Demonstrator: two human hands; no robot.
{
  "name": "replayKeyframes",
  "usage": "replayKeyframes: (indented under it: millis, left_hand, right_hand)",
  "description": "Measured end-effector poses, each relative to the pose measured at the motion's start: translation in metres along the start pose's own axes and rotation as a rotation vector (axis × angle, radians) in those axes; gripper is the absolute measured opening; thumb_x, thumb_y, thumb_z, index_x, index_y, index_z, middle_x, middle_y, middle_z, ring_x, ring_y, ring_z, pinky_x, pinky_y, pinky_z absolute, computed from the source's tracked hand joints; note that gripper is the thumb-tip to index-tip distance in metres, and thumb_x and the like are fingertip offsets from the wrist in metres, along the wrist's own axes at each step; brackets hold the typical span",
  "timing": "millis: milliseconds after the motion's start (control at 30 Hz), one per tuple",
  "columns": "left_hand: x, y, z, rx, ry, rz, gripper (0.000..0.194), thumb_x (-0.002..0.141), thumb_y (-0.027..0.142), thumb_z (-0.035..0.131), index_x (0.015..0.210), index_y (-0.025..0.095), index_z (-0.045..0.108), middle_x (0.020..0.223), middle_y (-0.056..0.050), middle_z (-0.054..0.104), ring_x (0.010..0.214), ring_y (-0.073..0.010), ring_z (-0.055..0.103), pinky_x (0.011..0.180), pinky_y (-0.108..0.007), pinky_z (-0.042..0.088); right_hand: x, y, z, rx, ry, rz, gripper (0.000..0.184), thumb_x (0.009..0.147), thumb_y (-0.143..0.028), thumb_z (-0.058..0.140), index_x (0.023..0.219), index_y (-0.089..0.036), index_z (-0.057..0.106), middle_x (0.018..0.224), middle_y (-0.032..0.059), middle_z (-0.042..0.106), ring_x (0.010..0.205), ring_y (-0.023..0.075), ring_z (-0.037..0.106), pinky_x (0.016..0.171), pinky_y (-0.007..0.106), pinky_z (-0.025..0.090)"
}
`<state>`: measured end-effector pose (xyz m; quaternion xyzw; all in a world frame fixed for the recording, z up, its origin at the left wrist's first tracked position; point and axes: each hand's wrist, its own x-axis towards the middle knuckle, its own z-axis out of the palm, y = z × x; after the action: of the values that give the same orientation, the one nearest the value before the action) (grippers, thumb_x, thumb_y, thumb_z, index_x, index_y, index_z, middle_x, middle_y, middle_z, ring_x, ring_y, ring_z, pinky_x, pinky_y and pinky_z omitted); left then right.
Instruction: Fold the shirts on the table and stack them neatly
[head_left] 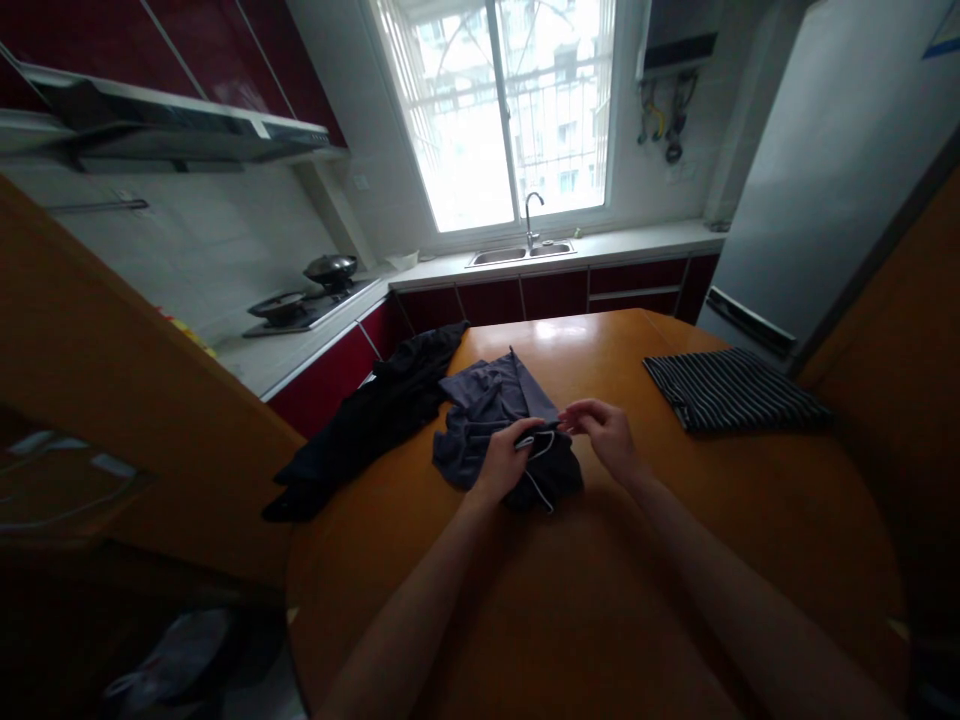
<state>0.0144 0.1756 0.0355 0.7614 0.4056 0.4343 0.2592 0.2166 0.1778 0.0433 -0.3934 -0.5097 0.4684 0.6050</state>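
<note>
A crumpled pair of grey drawstring pants (487,425) lies on the wooden table in front of me, with a darker part and a loose white drawstring (538,488) towards me. My left hand (506,460) is closed on the waistband, thumb on top, and part of the white cord shows by its fingers. At the band's right end, my right hand (604,435) has its fingertips bent together on the fabric edge. What lies between those fingertips is partly hidden.
Black clothing (375,410) lies along the table's left edge. A folded striped cloth item (735,390) rests at the right. Beyond the round-edged wooden table (600,600) are a counter with a sink (521,255), a stove with pans (330,270) and a fridge (840,170).
</note>
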Motion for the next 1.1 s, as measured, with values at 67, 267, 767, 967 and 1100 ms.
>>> replayKeyframes:
  millis: [67,267,767,967,1100]
  left_hand:
    - [0.017,0.003,-0.013,-0.037,0.141,-0.069,0.029,0.083,0.012,0.059,0.105,0.02,0.076,0.106,-0.005,0.077,0.105,-0.0231,0.07,0.1,-0.038,0.052]
    - [0.075,0.013,-0.131,-0.468,0.61,-0.186,0.036,0.068,0.026,0.078,0.102,0.016,0.072,0.087,-0.002,0.073,0.073,-0.0151,0.066,0.072,-0.027,0.056]
    - [-0.121,-0.066,-0.217,0.662,0.6,-0.344,0.04,0.081,0.027,0.061,0.119,0.016,0.064,0.121,-0.016,0.064,0.125,-0.0349,0.056,0.113,-0.052,0.038]
    - [-0.088,-0.033,-0.105,0.687,-0.01,-0.156,0.088,0.071,0.041,0.083,0.15,0.029,0.045,0.154,-0.014,0.042,0.139,-0.0361,0.042,0.114,-0.052,0.037]
    - [-0.068,-0.043,-0.085,0.758,0.079,-0.243,0.052,0.078,0.015,0.068,0.13,0.023,0.063,0.134,-0.014,0.056,0.116,-0.0311,0.056,0.101,-0.046,0.048]
  right_hand:
    - [0.008,0.007,-0.013,-0.053,0.185,0.01,0.018,0.074,-0.034,0.06,0.079,-0.019,0.068,0.078,0.0071,0.075,0.066,0.0198,0.07,0.06,0.031,0.052]
    - [0.002,0.035,-0.005,-0.18,0.191,0.077,0.021,0.074,-0.033,0.053,0.081,-0.018,0.066,0.078,0.0079,0.071,0.064,0.0199,0.066,0.058,0.031,0.049]
    - [-0.058,0.065,0.065,-0.668,-0.347,-0.213,0.045,0.086,-0.023,0.064,0.13,-0.021,0.063,0.133,0.0129,0.059,0.125,0.0265,0.053,0.109,0.045,0.042]
    - [-0.057,0.068,0.075,-0.75,-0.36,-0.219,0.036,0.089,-0.019,0.057,0.124,-0.019,0.067,0.13,0.0142,0.063,0.124,0.029,0.053,0.109,0.048,0.041]
    - [-0.062,0.066,0.062,-0.627,-0.307,-0.194,0.028,0.09,-0.02,0.054,0.112,-0.019,0.071,0.115,0.0117,0.07,0.11,0.0252,0.063,0.101,0.043,0.048]
